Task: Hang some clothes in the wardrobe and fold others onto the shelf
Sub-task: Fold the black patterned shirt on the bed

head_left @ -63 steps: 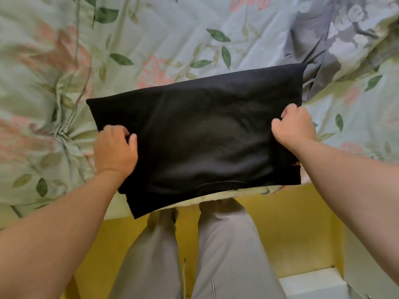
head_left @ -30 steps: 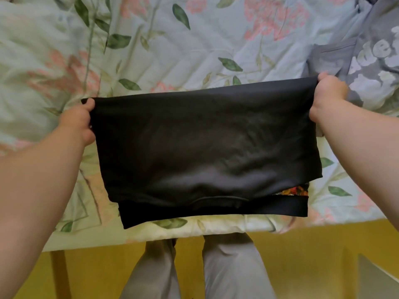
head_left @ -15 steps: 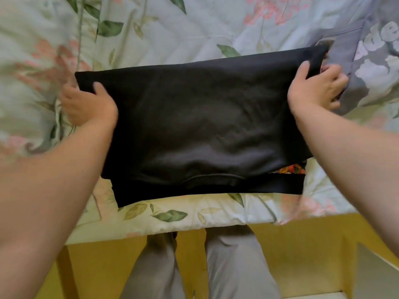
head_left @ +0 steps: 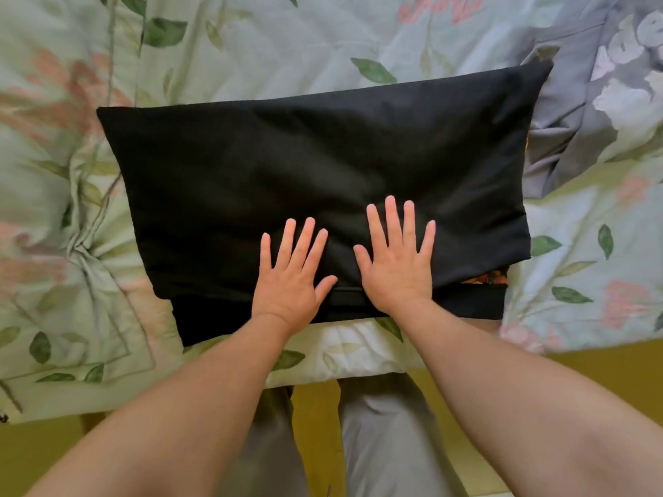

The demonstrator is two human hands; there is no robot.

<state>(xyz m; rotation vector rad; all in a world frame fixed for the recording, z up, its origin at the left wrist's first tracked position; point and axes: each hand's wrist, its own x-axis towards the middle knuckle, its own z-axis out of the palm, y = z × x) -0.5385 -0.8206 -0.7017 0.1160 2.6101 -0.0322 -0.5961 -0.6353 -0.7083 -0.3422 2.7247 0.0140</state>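
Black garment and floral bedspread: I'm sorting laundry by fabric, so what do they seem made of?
Black garment: likely a soft matte knit, cotton or a blend; it shows no sheen and dimples softly under the flat left hand and right hand.
Floral bedspread: probably thin printed woven cotton or polyester; it bunches into fine sharp creases.
Exact fibres cannot be told.

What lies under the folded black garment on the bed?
The floral bedspread lies under the black garment, and a grey garment reaches under one edge. An orange patterned bit peeks out between its layers; the rest is covered.
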